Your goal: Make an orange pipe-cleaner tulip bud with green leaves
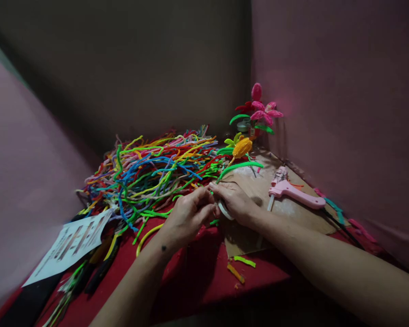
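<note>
My left hand (191,212) and my right hand (234,202) meet at the front of the pipe-cleaner pile, fingers closed. A white roll of tape (226,211) sits in my right hand. Between the fingertips of both hands a bit of green stem shows, mostly hidden. From there a long green pipe-cleaner leaf (241,166) curves up to the right. Just beyond it an orange pipe-cleaner flower (242,148) leans right; how its stem runs down to my fingers is not clear.
A heap of colourful pipe cleaners (157,170) spreads at left. The pink glue gun (298,194) lies on a cardboard sheet (245,236). Pink flowers (267,112) stand behind. Black-and-yellow pliers (105,261) and a printed paper (70,247) lie left; small offcuts (244,261) lie in front.
</note>
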### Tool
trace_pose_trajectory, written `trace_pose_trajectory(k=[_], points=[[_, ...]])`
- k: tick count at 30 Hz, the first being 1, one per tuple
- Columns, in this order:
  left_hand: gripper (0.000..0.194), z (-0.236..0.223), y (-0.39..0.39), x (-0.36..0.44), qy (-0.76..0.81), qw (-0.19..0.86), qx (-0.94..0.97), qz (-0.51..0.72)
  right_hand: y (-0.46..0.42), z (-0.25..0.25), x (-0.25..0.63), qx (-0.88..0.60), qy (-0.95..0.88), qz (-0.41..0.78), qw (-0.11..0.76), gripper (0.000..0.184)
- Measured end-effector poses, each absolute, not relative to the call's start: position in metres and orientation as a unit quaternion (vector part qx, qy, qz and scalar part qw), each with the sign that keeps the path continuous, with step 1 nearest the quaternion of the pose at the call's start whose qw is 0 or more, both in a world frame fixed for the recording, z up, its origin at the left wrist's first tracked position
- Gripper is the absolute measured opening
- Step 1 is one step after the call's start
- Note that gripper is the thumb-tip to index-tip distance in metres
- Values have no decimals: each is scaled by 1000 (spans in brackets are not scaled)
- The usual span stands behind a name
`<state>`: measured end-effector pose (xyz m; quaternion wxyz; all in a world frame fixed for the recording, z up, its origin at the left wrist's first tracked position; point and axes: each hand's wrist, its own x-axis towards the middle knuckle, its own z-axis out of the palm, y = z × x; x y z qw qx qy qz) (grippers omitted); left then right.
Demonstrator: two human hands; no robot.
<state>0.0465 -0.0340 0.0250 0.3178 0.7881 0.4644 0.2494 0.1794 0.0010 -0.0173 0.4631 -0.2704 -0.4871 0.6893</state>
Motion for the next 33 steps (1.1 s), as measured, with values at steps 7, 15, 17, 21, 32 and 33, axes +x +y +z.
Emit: trace_pose_trajectory(k=[7,15,17,21,32,33], points=[[20,14,-38,48,457,117,849,241,4,-20,180,-276,-476,691,469,26],[12,-4,-38,48,422,-66,867,257,2,-17,180,-310,-452,681,485,29],[11,-4,-40,47,421,-62,869,251,3,-19,180,-317,-461,673,484,31],[10,4,-43,49,459,37,852,249,4,-20,180,-329,-486,638,500,31],[24,13,-38,50,545,528,623,188,0,-10,184,-297,-460,644,534,30],[25,13,-37,48,558,500,629,210,0,-10,184,-287,-454,653,534,30]])
